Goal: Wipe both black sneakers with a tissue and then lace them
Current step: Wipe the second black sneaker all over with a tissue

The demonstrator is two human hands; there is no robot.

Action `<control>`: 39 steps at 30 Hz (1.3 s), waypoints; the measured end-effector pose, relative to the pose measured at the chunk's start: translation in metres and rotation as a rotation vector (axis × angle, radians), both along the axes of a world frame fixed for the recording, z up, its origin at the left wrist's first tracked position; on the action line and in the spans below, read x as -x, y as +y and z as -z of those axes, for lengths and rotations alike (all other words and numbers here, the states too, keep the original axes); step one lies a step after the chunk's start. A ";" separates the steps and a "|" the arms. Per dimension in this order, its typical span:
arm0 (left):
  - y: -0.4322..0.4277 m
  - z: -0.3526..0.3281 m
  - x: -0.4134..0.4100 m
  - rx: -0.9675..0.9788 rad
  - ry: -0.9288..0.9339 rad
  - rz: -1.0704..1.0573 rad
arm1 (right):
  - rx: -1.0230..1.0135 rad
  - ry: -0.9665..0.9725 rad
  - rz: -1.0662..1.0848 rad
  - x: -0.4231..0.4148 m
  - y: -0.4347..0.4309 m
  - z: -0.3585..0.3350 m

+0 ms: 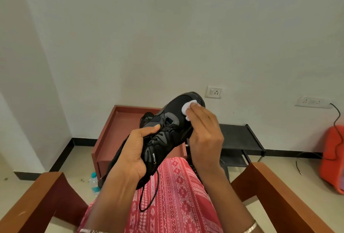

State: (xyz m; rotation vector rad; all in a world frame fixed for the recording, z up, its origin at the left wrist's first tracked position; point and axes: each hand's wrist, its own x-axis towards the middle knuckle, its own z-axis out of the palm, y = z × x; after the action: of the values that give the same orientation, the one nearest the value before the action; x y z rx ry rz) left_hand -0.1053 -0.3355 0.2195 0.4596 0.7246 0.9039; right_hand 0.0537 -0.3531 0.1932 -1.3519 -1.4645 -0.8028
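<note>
head view: the left hand (134,150) has its grip clamped round the raised sneaker (167,135) over the lap (178,195), the right hand (204,132) pinching the tissue (186,108) against its toe. risk: the loose lace (149,198) (dangling below) may snag, or hard rubbing could shred the tissue.

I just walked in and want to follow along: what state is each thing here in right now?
held sneaker, lifted, gripped by left hand.
tissue, held by right hand against the held sneaker's toe.
second sneaker, resting on the red-brown table.
lace, dangling loose, untied.
water bottle, standing on the floor.
cable, plugged into a wall socket.
</note>
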 end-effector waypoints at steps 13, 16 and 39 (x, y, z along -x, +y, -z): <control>0.002 0.006 0.000 -0.102 0.163 -0.046 | -0.018 0.009 0.037 -0.002 0.006 0.002; 0.002 0.006 -0.003 -0.122 0.217 -0.058 | -0.019 0.107 0.071 -0.007 0.008 -0.006; 0.005 0.010 -0.003 -0.223 0.325 -0.147 | 0.020 0.013 -0.026 0.002 0.011 0.007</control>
State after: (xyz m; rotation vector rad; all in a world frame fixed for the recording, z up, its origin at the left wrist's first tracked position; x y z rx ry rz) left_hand -0.1025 -0.3304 0.2092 0.7708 0.9677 1.0669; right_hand 0.0514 -0.3424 0.1863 -1.3477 -1.4810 -0.7631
